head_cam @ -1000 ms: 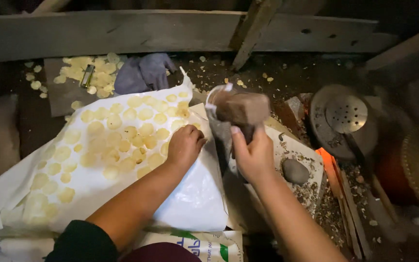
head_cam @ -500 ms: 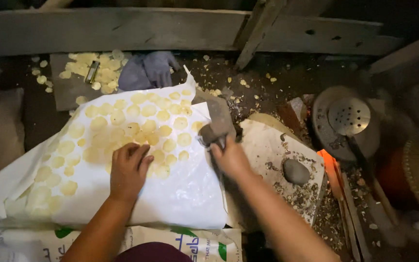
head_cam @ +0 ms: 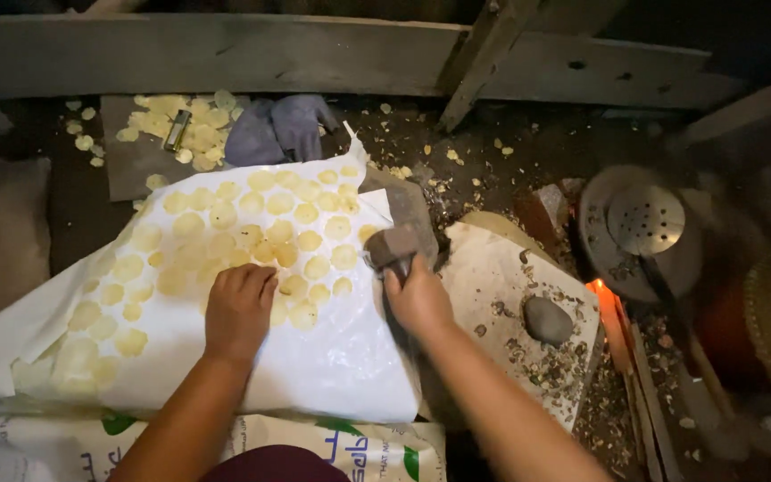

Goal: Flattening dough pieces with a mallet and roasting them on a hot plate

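Observation:
A white plastic sheet (head_cam: pixel 332 366) lies spread in front of me, covered with several flat, round, pale yellow discs (head_cam: pixel 216 234). My left hand (head_cam: pixel 238 308) rests palm down on the sheet among the discs, fingers together. My right hand (head_cam: pixel 417 299) grips the handle of a grey stone-headed hammer (head_cam: pixel 392 247), whose head hangs just past the sheet's right edge, above a grey stone slab (head_cam: pixel 408 203).
A flat board (head_cam: pixel 493 286) strewn with crumbs and a dark oval stone (head_cam: pixel 547 319) lies to the right. A perforated metal ladle (head_cam: pixel 644 220) sits over a glowing fire (head_cam: pixel 601 295). Grey gloves (head_cam: pixel 278 128) and more discs (head_cam: pixel 180 125) lie at the back. A printed sack (head_cam: pixel 332 442) lies near me.
My right hand has brought the hammer down from its raised position to the sheet's edge. My left hand slid left and towards me across the discs.

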